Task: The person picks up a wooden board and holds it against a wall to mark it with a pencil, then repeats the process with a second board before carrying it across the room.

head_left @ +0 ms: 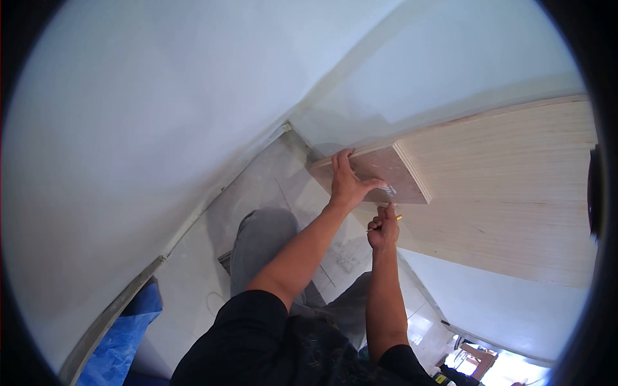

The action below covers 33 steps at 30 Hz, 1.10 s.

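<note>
My left hand (349, 184) grips a small reddish-brown plywood board (371, 164), fingers over its upper edge and thumb pressed on its face. The layered edge of this board shows on its right side. Near the thumb tip is a small shiny patch (389, 190) that I cannot make out. Just below the board's lower edge, my right hand (384, 226) is closed round a thin pencil (399, 217), whose yellow end sticks out to the right. The small board lies against a large pale wood panel (496, 186).
White walls (167, 96) meet in a corner ahead, above a dusty tiled floor (257, 186). My grey-trousered knee (264, 238) is bent below my left arm. Blue sheeting (125, 334) hangs at lower left; a wooden object (473, 360) stands in bright light at lower right.
</note>
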Available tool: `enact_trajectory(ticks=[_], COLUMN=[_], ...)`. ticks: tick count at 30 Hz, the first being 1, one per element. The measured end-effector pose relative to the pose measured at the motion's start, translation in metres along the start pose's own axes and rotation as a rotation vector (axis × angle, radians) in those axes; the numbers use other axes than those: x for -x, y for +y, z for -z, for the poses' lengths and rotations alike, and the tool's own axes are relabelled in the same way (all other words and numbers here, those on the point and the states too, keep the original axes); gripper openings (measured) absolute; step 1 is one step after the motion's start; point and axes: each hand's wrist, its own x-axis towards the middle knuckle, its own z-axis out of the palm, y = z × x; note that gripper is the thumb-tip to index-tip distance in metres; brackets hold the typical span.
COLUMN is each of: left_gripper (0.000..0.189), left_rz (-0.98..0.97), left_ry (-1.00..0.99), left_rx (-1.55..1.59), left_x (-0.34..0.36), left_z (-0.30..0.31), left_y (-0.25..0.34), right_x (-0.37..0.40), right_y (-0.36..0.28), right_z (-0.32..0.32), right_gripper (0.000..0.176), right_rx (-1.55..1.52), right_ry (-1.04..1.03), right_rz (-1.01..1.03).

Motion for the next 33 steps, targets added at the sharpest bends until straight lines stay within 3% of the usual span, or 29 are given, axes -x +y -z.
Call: enact_trajectory(ticks=[8, 11, 14, 20, 33], left_gripper=[0.091, 0.09, 0.087, 0.08, 0.07], left_rz=[0.023, -0.257, -0.509, -0.517, -0.425], left_ry=[-0.048, 0.082, 0.049, -0.05, -0.03], left_rx=[-0.062, -0.278, -0.386, -0.251, -0.215], left_x=[-0.004, -0.003, -0.002, -0.002, -0.002], left_z=[0.005, 0.007, 0.007, 0.011, 0.012], left_y=[0.009, 0.015, 0.028, 0.043, 0.052], right_x=[-0.005, -0.005, -0.004, -0.002, -0.008], right_y=[0.001, 0.001, 0.0, -0.001, 0.0], right_z=[0.004, 0.005, 0.005, 0.001, 0.008], right_gripper=[0.02, 0.02, 0.02, 0.021, 0.02], right_rx=[-0.025, -0.029, -0.033, -0.008, -0.008], right_ry=[-0.034, -0.021, -0.027, -0.03, -0.054], right_rz=[-0.004, -0.003, -0.01, 0.002, -0.005])
